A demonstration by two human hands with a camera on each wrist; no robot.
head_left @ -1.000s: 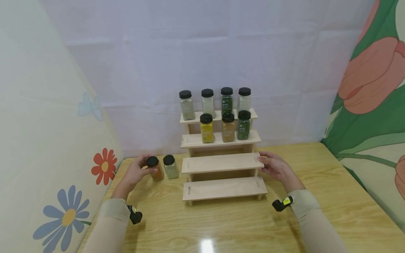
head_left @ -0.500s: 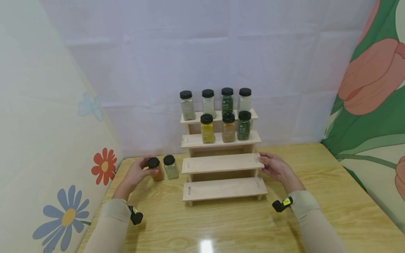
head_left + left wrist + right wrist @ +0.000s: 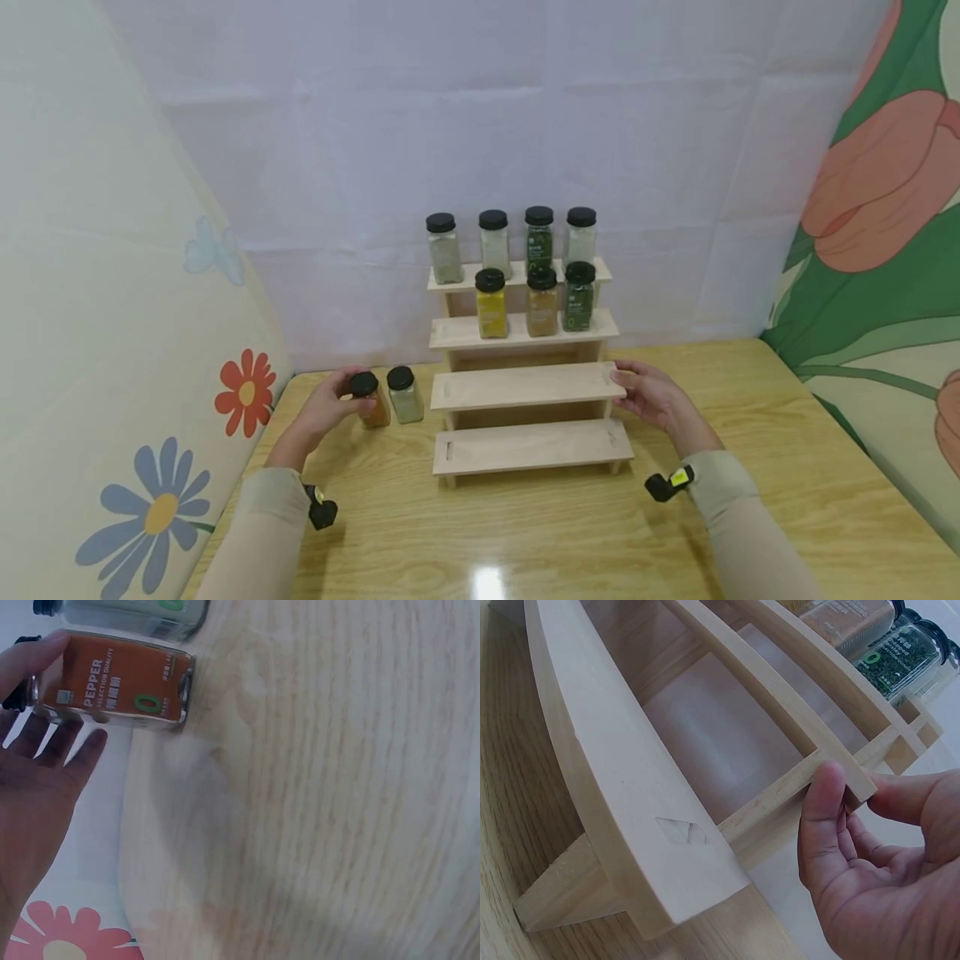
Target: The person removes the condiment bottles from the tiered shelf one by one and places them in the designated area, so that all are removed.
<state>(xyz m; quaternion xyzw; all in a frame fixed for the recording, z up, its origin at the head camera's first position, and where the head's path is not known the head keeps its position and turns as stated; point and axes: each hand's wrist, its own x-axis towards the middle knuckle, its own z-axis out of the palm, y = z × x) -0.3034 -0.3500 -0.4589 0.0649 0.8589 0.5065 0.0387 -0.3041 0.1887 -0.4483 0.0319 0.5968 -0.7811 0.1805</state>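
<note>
On the left of the table, my left hand point(image 3: 324, 410) grips a spice jar of orange-red powder point(image 3: 378, 412) near its black lid, thumb on one side and fingers on the other. Its label reads PEPPER in the left wrist view. Just to its right stands a jar of pale green-grey powder point(image 3: 406, 403). My right hand point(image 3: 655, 397) pinches the right end of a shelf board, second from the bottom point(image 3: 525, 386), on a four-step wooden rack. In the right wrist view the thumb point(image 3: 825, 802) lies against the board's end.
Several black-lidded jars stand on the rack's top step point(image 3: 468, 273). Three more, including a yellow one point(image 3: 491, 315), stand on the step below point(image 3: 453, 332). The bottom step point(image 3: 532, 447) shows bare wood. A white cloth point(image 3: 337, 167) hangs behind the wooden table point(image 3: 480, 533).
</note>
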